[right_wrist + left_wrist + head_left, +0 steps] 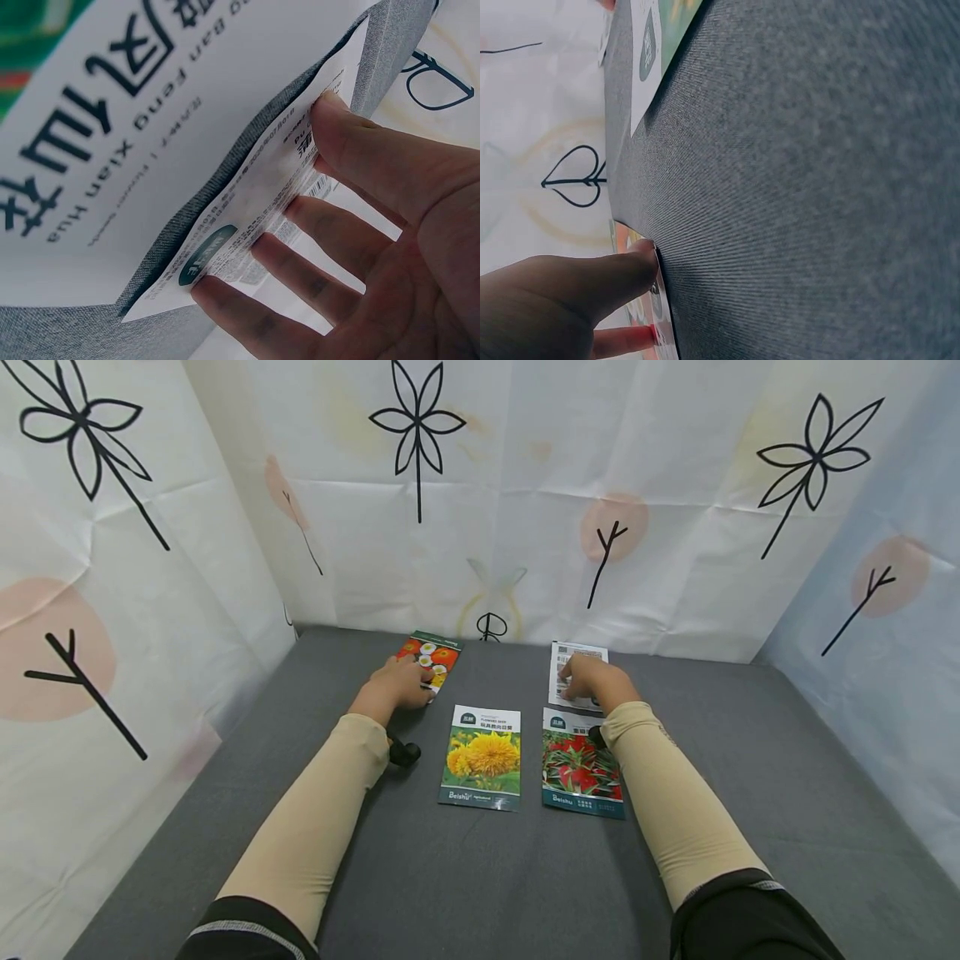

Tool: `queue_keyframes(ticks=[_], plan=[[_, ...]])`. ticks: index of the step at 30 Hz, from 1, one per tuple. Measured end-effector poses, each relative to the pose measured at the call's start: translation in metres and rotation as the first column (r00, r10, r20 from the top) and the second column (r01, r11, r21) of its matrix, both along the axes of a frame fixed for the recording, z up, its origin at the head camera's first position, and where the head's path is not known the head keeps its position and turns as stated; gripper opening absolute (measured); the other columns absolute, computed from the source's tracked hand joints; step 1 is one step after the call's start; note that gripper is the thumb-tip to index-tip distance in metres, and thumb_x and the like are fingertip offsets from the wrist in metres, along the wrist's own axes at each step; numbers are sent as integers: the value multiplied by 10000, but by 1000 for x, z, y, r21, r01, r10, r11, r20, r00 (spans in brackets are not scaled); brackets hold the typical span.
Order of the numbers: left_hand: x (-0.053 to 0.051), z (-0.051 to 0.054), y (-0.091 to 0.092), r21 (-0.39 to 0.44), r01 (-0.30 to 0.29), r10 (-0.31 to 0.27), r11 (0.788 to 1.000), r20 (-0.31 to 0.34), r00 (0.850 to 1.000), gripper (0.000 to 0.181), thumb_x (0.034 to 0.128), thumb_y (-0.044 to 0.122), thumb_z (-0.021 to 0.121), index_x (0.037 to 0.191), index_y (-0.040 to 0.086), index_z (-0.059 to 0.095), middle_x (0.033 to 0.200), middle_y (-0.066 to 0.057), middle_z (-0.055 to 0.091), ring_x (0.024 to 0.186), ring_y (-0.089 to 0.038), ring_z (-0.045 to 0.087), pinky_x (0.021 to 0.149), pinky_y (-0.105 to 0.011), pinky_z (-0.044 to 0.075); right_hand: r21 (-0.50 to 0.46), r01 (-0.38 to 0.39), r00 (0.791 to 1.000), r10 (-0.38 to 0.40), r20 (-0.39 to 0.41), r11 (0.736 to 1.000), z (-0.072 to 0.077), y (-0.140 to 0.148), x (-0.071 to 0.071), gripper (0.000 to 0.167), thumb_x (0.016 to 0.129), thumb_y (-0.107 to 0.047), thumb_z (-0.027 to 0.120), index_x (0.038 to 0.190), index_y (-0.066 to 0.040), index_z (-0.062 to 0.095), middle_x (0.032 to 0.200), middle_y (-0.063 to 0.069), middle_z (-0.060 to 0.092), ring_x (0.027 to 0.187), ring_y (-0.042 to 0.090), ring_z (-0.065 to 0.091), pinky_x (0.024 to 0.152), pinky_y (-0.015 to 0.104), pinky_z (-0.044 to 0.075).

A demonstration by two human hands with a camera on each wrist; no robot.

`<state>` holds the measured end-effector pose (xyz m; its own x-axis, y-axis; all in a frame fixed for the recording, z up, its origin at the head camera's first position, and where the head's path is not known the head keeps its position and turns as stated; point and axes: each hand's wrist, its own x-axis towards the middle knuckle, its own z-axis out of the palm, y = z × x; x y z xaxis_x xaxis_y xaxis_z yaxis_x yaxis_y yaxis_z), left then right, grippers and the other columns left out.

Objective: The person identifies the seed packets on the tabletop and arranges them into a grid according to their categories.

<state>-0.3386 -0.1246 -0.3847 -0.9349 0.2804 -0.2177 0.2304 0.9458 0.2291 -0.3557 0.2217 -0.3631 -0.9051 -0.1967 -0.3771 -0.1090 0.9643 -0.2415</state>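
Note:
My left hand (399, 683) rests on a seed packet (444, 657) with orange and white flowers at the back left. In the left wrist view, the thumb and one finger (622, 341) touch that packet's face; the other fingers are hidden. At the back right, my right hand (596, 681) lies over a white seed packet (558, 672) with its printed back up. Seen from the right wrist, the fingertips touch this packet (259, 180), fingers spread and fairly straight. Nearer me lie a yellow-flower packet (483, 758) and a red-flower packet (581, 768), the latter partly under my right wrist.
A grey cloth (480, 877) covers the table under the packets. White fabric with drawn flowers (510, 527) hangs behind the table and along both sides. Small black wrist devices, such as the one on the left (403, 752), sit under the wrists.

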Motion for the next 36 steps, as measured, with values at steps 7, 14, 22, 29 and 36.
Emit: queue_keyframes(ticks=[7, 14, 22, 29, 36], plan=[[-1, -3, 3, 10, -4, 4, 1000, -4, 1000, 568, 1072, 376, 611, 1603, 212, 491, 1694, -198, 318, 1567, -504, 222, 1214, -670, 325, 1, -4, 1000, 4, -4, 1000, -2, 0, -1, 506, 1054, -162, 669, 1520, 0, 555, 1602, 234, 495, 1404, 425, 555, 1146, 543, 479], [-2, -2, 6, 13, 3, -3, 1000, -12, 1000, 575, 1075, 376, 603, 1611, 210, 476, 1712, -216, 289, 1557, -518, 226, 1211, -672, 331, 2, -6, 1000, 6, -12, 1000, -2, 1, -1, 500, 1052, -157, 671, 1514, 1, 563, 1589, 234, 512, 1405, 423, 554, 1140, 535, 484], [0, 1, 9, 4, 4, -4, 1000, 13, 1000, 583, 1077, 369, 602, 1619, 204, 464, 1731, -219, 253, 1558, -508, 221, 1221, -664, 321, 3, -9, 1000, 9, -18, 1000, 1, -1, 5, 494, 1062, -157, 654, 1518, 4, 556, 1598, 238, 497, 1413, 428, 544, 1149, 535, 478], [-2, 1, 11, 3, 5, -5, 1000, 26, 1000, 585, 1066, 348, 589, 1614, 180, 474, 1701, -227, 297, 1526, -502, 254, 1217, -656, 332, 6, -5, 1000, 5, -22, 1000, 1, -2, 6, 492, 1066, -157, 650, 1520, 6, 553, 1602, 237, 494, 1426, 427, 532, 1150, 531, 478], [-1, 4, 12, 9, 6, -7, 1000, 50, 999, 582, 1051, 303, 552, 1615, 184, 472, 1716, -229, 264, 1541, -508, 224, 1221, -663, 321, -1, -4, 1000, 4, -27, 1000, 2, -3, 6, 489, 1057, -154, 661, 1506, 14, 565, 1595, 243, 500, 1417, 426, 540, 1136, 526, 489]])
